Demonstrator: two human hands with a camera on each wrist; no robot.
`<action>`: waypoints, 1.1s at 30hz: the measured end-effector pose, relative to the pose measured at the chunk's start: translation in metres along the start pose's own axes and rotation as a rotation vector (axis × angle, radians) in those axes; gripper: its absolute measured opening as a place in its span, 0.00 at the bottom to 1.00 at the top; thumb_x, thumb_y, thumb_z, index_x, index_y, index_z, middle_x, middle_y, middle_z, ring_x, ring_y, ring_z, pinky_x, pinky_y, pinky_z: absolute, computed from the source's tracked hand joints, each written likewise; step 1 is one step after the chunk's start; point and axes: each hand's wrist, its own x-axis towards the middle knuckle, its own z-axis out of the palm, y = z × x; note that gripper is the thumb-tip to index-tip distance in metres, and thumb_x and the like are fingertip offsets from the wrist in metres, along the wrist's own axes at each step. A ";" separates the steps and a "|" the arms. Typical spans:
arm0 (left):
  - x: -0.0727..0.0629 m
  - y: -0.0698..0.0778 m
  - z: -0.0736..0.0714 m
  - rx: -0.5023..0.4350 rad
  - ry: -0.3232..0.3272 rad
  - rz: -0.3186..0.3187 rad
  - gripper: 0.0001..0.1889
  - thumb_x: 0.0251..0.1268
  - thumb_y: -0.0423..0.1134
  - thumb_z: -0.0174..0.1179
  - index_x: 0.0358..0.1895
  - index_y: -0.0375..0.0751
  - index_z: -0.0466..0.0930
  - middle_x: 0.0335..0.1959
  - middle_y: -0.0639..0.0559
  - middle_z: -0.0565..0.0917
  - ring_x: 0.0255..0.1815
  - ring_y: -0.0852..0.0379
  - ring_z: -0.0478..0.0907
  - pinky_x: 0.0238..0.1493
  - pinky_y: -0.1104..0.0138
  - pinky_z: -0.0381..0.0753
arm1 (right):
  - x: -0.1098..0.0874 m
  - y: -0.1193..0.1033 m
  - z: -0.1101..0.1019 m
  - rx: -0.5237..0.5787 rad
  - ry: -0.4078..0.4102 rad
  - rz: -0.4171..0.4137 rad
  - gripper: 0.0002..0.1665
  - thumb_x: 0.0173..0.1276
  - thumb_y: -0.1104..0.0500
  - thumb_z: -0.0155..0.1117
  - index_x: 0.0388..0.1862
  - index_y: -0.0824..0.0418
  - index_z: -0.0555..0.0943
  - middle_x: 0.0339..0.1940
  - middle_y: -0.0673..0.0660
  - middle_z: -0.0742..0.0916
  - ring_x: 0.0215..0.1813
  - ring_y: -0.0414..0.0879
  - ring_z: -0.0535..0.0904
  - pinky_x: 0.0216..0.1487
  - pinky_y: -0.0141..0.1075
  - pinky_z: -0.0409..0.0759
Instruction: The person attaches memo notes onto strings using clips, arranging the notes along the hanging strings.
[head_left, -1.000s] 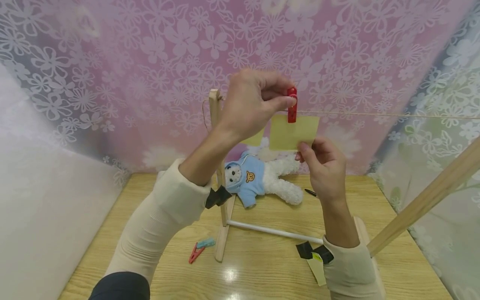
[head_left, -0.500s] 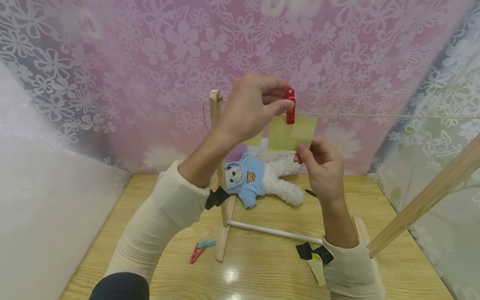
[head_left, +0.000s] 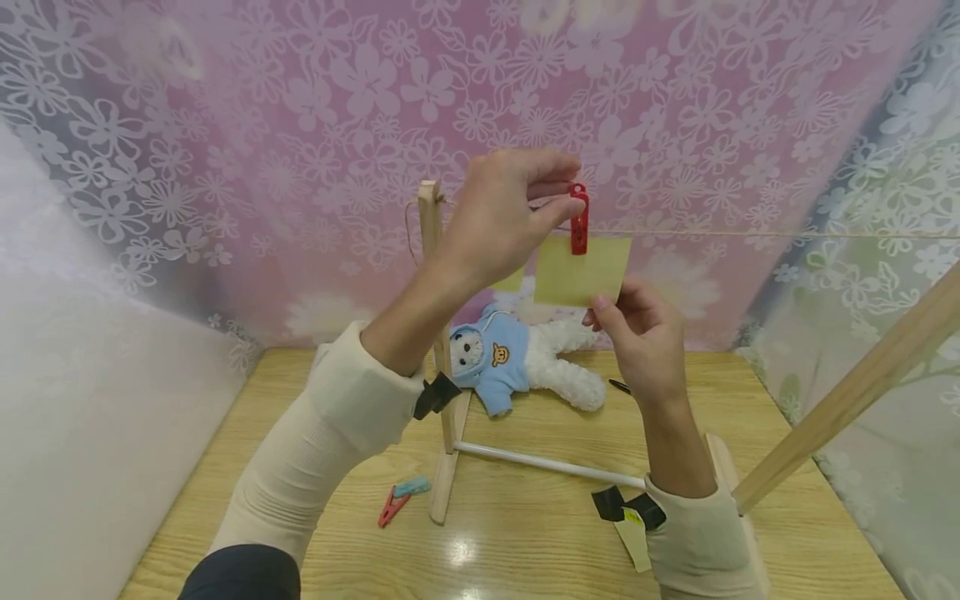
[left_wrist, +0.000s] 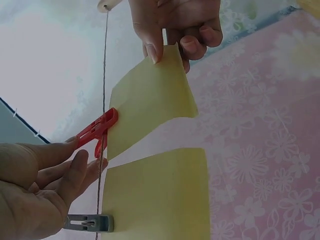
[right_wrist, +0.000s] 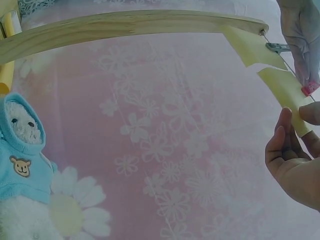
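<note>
Red clothespin (head_left: 579, 220): taken as landmark; stood upright, its lower end set over the twine (head_left: 701, 232) and the sticky note's top edge.
Left hand (head_left: 506, 212): at the red clothespin's upper end, handles pinched between thumb and fingertips; gap kept small.
Yellow sticky note (head_left: 581, 279): hung directly beneath the red clothespin.
Right hand (head_left: 651, 337): below and right of the red clothespin; note's bottom edge pinched between thumb and fingers, other fingers curled.
Second sticky note (left_wrist: 160, 195): left of the red clothespin, partly hidden in head view; fastened to the twine by a grey clothespin (left_wrist: 97, 223).
Wooden post (head_left: 429, 217): left of the red clothespin, twine tied near its top.
Plush bear (head_left: 502, 358): laid below the red clothespin, dressed in a blue hoodie, partly covered by the post.
Black pen (head_left: 621, 386): below and right of the red clothespin.
Spare pair: coral clothespin (head_left: 392, 506) and blue clothespin (head_left: 412, 486), touching, well below and left of the red clothespin.
White rod (head_left: 540, 460): well below the red clothespin.
</note>
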 end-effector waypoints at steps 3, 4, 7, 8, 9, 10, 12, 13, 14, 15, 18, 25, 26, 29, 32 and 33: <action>-0.001 -0.001 0.000 -0.002 0.011 0.005 0.21 0.62 0.36 0.62 0.59 0.38 0.76 0.58 0.48 0.80 0.56 0.60 0.80 0.51 0.81 0.76 | -0.002 0.001 -0.001 -0.015 -0.012 -0.004 0.06 0.65 0.72 0.57 0.39 0.67 0.79 0.28 0.53 0.83 0.31 0.42 0.78 0.35 0.29 0.78; -0.001 -0.001 0.000 -0.002 0.016 0.009 0.21 0.62 0.35 0.62 0.59 0.39 0.76 0.58 0.48 0.80 0.56 0.60 0.80 0.51 0.81 0.75 | -0.002 0.001 -0.002 -0.017 -0.016 -0.006 0.06 0.65 0.72 0.57 0.39 0.67 0.79 0.28 0.54 0.83 0.31 0.43 0.78 0.35 0.29 0.78; -0.004 -0.001 -0.002 -0.016 0.044 0.035 0.20 0.62 0.35 0.62 0.58 0.38 0.76 0.58 0.48 0.81 0.56 0.60 0.80 0.50 0.81 0.75 | -0.004 0.002 -0.003 -0.032 -0.020 -0.005 0.06 0.65 0.71 0.59 0.40 0.67 0.79 0.29 0.53 0.83 0.32 0.42 0.78 0.35 0.29 0.77; -0.006 -0.002 -0.002 -0.021 0.055 0.045 0.20 0.62 0.35 0.62 0.58 0.38 0.77 0.57 0.48 0.81 0.56 0.60 0.80 0.50 0.81 0.75 | -0.005 0.002 -0.003 -0.034 -0.021 -0.003 0.06 0.64 0.71 0.59 0.40 0.68 0.79 0.29 0.53 0.83 0.32 0.43 0.78 0.34 0.29 0.77; -0.007 -0.002 -0.003 -0.027 0.069 0.060 0.20 0.61 0.35 0.63 0.57 0.38 0.77 0.57 0.48 0.81 0.56 0.60 0.80 0.49 0.82 0.76 | -0.005 0.002 -0.004 -0.039 -0.021 -0.001 0.07 0.64 0.71 0.59 0.41 0.68 0.79 0.29 0.53 0.83 0.32 0.42 0.78 0.34 0.29 0.76; -0.009 -0.003 -0.004 -0.044 0.084 0.076 0.19 0.61 0.34 0.63 0.56 0.37 0.78 0.56 0.47 0.82 0.55 0.60 0.80 0.49 0.81 0.76 | -0.006 0.003 -0.004 -0.050 -0.023 0.002 0.07 0.64 0.71 0.59 0.41 0.67 0.80 0.29 0.52 0.83 0.32 0.42 0.78 0.34 0.29 0.76; -0.014 -0.005 -0.007 -0.093 0.117 0.116 0.18 0.60 0.34 0.64 0.54 0.36 0.79 0.54 0.46 0.83 0.53 0.60 0.81 0.48 0.80 0.77 | -0.007 0.004 -0.005 -0.063 -0.025 0.003 0.08 0.64 0.71 0.58 0.42 0.67 0.80 0.30 0.52 0.83 0.32 0.42 0.79 0.33 0.28 0.76; -0.017 -0.006 -0.008 -0.114 0.133 0.139 0.17 0.59 0.34 0.64 0.53 0.35 0.80 0.53 0.46 0.83 0.52 0.59 0.82 0.47 0.79 0.78 | -0.007 0.004 -0.006 -0.061 -0.026 0.004 0.08 0.64 0.72 0.58 0.42 0.67 0.80 0.30 0.52 0.84 0.32 0.42 0.79 0.33 0.28 0.76; -0.021 -0.009 -0.010 -0.134 0.150 0.165 0.17 0.59 0.34 0.65 0.52 0.35 0.80 0.51 0.45 0.84 0.51 0.59 0.83 0.47 0.78 0.79 | -0.008 0.005 -0.007 -0.062 -0.028 0.005 0.09 0.64 0.72 0.57 0.42 0.67 0.80 0.31 0.52 0.84 0.33 0.41 0.79 0.33 0.28 0.76; -0.026 -0.011 -0.012 -0.157 0.168 0.190 0.16 0.58 0.33 0.65 0.50 0.34 0.81 0.50 0.44 0.85 0.50 0.59 0.83 0.46 0.77 0.80 | -0.009 0.006 -0.008 -0.061 -0.031 0.004 0.09 0.64 0.72 0.57 0.42 0.66 0.80 0.31 0.51 0.84 0.33 0.41 0.79 0.34 0.28 0.76; -0.044 -0.024 -0.016 -0.212 0.208 0.267 0.13 0.57 0.31 0.66 0.46 0.31 0.81 0.45 0.42 0.86 0.45 0.57 0.85 0.44 0.73 0.82 | -0.012 0.009 -0.014 -0.049 -0.045 0.006 0.10 0.64 0.74 0.56 0.42 0.67 0.80 0.33 0.51 0.85 0.33 0.41 0.80 0.34 0.28 0.77; -0.090 -0.064 -0.017 -0.338 0.220 0.299 0.11 0.53 0.22 0.65 0.41 0.25 0.80 0.38 0.36 0.86 0.38 0.57 0.85 0.39 0.65 0.84 | -0.029 0.015 -0.036 -0.134 -0.053 0.074 0.12 0.65 0.73 0.56 0.46 0.70 0.79 0.40 0.49 0.86 0.35 0.38 0.81 0.37 0.25 0.79; -0.096 -0.071 -0.017 -0.345 0.216 0.282 0.10 0.52 0.22 0.65 0.40 0.25 0.81 0.37 0.36 0.86 0.37 0.57 0.85 0.39 0.65 0.84 | -0.032 0.017 -0.040 -0.154 -0.052 0.086 0.12 0.65 0.73 0.56 0.46 0.69 0.80 0.39 0.49 0.86 0.35 0.38 0.81 0.38 0.25 0.79; -0.113 -0.092 -0.012 -0.333 0.202 0.191 0.09 0.53 0.23 0.65 0.40 0.27 0.81 0.36 0.36 0.86 0.36 0.61 0.84 0.38 0.66 0.84 | -0.043 0.021 -0.051 -0.216 -0.056 0.137 0.12 0.65 0.74 0.56 0.46 0.69 0.80 0.38 0.48 0.85 0.36 0.37 0.81 0.38 0.25 0.79; -0.128 -0.120 -0.005 -0.312 0.188 0.101 0.09 0.54 0.25 0.65 0.40 0.30 0.82 0.35 0.38 0.86 0.36 0.63 0.83 0.38 0.68 0.83 | -0.058 0.025 -0.064 -0.316 -0.085 0.203 0.11 0.65 0.73 0.57 0.47 0.69 0.79 0.37 0.45 0.85 0.36 0.36 0.81 0.39 0.25 0.79; -0.133 -0.131 -0.002 -0.306 0.181 0.072 0.09 0.55 0.25 0.65 0.40 0.31 0.82 0.35 0.38 0.86 0.36 0.64 0.83 0.38 0.68 0.83 | -0.063 0.027 -0.069 -0.354 -0.100 0.231 0.11 0.65 0.72 0.58 0.47 0.70 0.79 0.38 0.44 0.85 0.37 0.36 0.81 0.39 0.25 0.79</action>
